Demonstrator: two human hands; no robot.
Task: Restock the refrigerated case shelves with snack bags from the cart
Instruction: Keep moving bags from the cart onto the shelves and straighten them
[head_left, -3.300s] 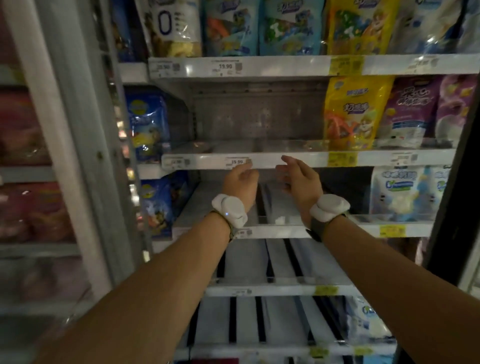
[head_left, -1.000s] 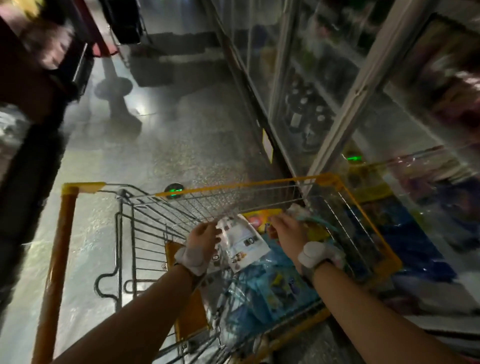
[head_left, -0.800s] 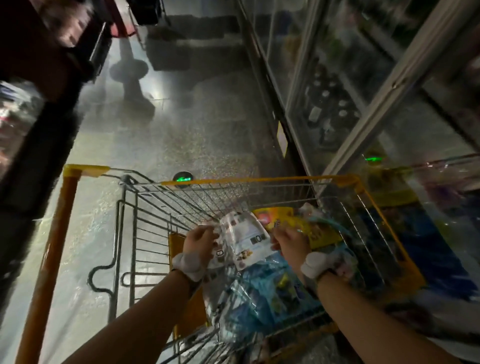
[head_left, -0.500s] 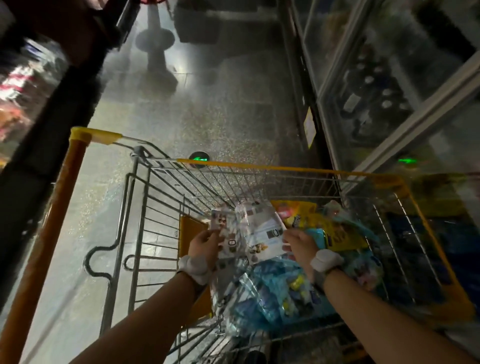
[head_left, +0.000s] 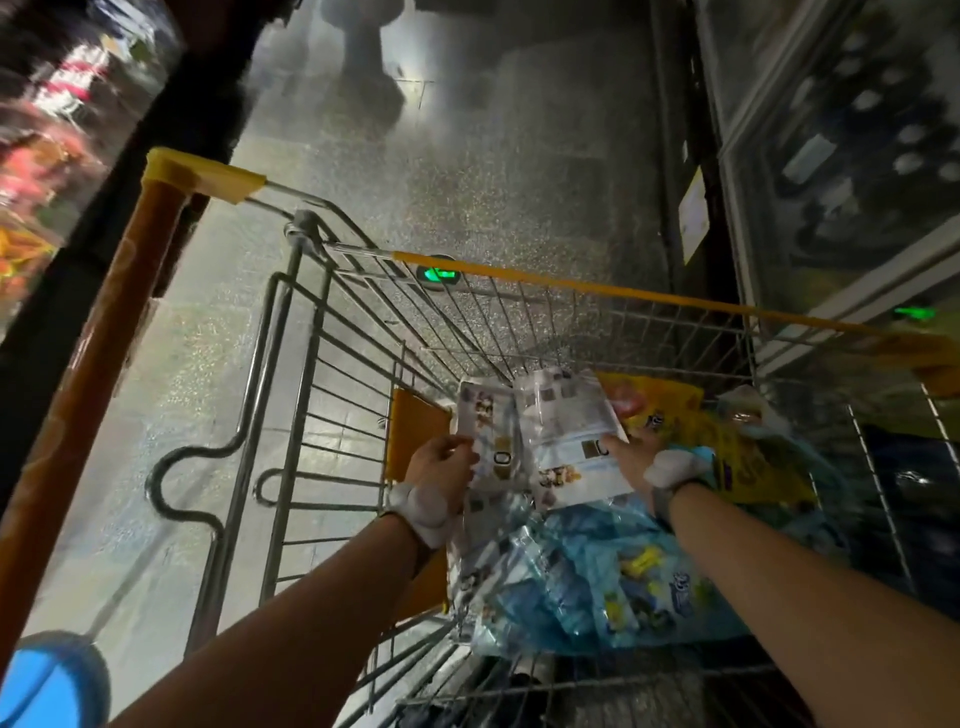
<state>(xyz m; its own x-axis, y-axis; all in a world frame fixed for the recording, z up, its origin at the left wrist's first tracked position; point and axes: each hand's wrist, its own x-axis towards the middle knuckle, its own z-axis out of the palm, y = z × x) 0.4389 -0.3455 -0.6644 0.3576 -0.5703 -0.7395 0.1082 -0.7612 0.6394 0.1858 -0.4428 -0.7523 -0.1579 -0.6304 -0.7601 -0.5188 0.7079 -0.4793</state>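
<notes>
A wire cart (head_left: 571, 283) with a yellow rim holds a pile of snack bags: blue ones (head_left: 613, 577) near me, yellow ones (head_left: 727, 447) to the right. My left hand (head_left: 439, 465) grips the edge of a white snack bag (head_left: 485, 426) standing upright at the pile's left. My right hand (head_left: 631, 454) holds the right edge of a second white bag (head_left: 569, 431) lifted above the blue bags. The two white bags overlap. Both wrists wear white bands.
The cart's orange handle (head_left: 78, 395) runs along the left. Glass doors of the refrigerated case (head_left: 841, 156) stand to the right, with bottles behind them. Speckled floor (head_left: 467, 156) lies ahead, with a dark pedestal base at the top. A blue round object (head_left: 52, 686) sits bottom left.
I turned from the case shelves to the cart. Over the last second both hands took hold of white bags and raised them slightly, while my view tilted further down.
</notes>
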